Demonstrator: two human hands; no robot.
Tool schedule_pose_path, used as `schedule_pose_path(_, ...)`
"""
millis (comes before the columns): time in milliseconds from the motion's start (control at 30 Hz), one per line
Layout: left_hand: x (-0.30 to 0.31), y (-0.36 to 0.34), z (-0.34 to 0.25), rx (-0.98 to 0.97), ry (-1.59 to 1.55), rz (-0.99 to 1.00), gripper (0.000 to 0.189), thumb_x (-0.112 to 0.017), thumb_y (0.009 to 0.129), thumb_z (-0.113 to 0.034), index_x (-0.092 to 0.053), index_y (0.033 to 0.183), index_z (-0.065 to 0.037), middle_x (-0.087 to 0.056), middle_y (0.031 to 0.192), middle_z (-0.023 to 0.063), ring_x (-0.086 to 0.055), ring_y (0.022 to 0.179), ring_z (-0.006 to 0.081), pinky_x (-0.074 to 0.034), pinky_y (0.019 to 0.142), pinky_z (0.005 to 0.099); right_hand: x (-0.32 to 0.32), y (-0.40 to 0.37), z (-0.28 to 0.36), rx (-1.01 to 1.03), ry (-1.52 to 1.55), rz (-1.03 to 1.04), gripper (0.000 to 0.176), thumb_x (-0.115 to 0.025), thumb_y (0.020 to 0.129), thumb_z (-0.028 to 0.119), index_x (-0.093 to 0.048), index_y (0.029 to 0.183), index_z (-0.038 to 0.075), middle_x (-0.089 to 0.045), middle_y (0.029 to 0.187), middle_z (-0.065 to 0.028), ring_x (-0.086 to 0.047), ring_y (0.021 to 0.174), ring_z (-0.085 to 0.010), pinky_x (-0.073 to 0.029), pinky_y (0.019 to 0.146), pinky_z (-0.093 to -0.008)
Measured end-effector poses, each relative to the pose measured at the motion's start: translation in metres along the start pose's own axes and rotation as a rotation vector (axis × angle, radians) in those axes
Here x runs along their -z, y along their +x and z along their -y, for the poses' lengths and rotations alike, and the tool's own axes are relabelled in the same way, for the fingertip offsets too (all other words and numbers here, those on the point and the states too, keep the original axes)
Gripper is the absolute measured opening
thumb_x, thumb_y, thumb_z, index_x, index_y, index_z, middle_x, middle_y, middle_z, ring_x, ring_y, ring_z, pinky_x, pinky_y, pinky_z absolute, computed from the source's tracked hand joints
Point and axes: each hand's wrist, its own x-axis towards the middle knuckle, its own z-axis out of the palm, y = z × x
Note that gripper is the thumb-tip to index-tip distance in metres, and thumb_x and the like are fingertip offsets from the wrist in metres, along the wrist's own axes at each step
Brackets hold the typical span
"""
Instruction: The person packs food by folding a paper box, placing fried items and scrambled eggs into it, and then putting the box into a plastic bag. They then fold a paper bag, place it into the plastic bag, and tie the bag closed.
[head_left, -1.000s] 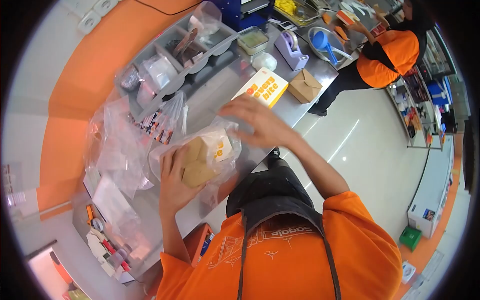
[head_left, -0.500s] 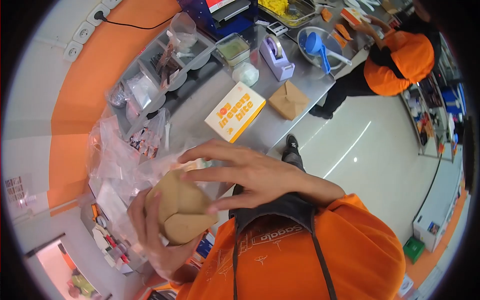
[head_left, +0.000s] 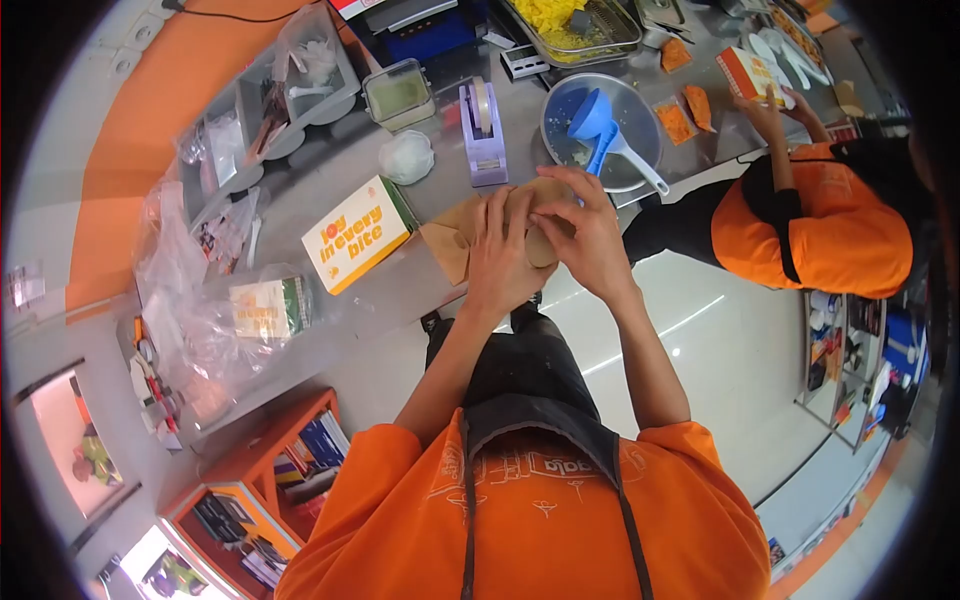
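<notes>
Gripping a brown box (head_left: 452, 243), left hand (head_left: 503, 262) and right hand (head_left: 592, 238) fingers clamp it, seemingly folding flaps; press evenly, tape dispenser (head_left: 482, 135) just beyond.

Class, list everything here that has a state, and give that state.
brown box: gripped by left hand and right hand
printed box: closed, flat on counter
plastic bag: slack, carton inside
lidded container: lid on
tape dispenser: upright, roll fitted
blue scoop: resting in metal bowl
</notes>
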Motion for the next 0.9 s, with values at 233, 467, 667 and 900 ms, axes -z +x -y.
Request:
schedule_pose_path(233,-0.037,-0.001,0.024,0.082,0.158,0.034,0.095,-0.092,0.061,-0.026,-0.045,0.142,-0.005,-0.040,0.143,0.0211,-0.037,0.134,0.0438,-0.040,0.109,0.0504,-0.005,-0.009,-0.026,-0.197,0.364,-0.069,0.011,-0.075,0.085,0.002,-0.074,0.096,-0.002,-0.069,0.109,-0.0112,-0.067,0.100,-0.0246,-0.053,0.088,-0.0330)
schedule_pose_path(467,-0.037,0.003,0.029,0.056,0.196,0.105,0.089,-0.088,0.069,-0.035,-0.047,0.142,-0.005,-0.043,0.146,0.0234,-0.042,0.135,0.0427,-0.041,0.109,0.0480,0.028,-0.048,-0.008,-0.480,0.637,-0.177,0.018,-0.070,0.092,0.000,-0.066,0.108,-0.005,-0.068,0.088,-0.0093,-0.068,0.076,-0.0121,-0.055,0.073,-0.0268)
schedule_pose_path(667,0.005,0.032,0.055,-0.033,0.108,0.400,0.056,-0.077,0.083,-0.026,-0.060,0.133,-0.007,-0.051,0.144,0.0175,-0.056,0.124,0.0380,-0.046,0.104,0.0439,-0.002,-0.120,-0.068,-0.640,0.654,-0.157,0.011,-0.073,0.086,-0.005,-0.068,0.095,-0.004,-0.069,0.098,-0.0110,-0.069,0.087,-0.0170,-0.057,0.079,-0.0294)
schedule_pose_path(900,0.029,0.053,0.056,-0.196,0.080,0.579,0.033,-0.067,0.091,-0.019,-0.066,0.121,-0.006,-0.060,0.134,0.0109,-0.063,0.112,0.0324,-0.053,0.095,0.0422,-0.029,-0.140,-0.124,-0.495,0.358,-0.056,0.035,-0.083,0.076,0.002,-0.070,0.108,0.003,-0.063,0.120,-0.0122,-0.064,0.108,-0.0248,-0.056,0.086,-0.0345)
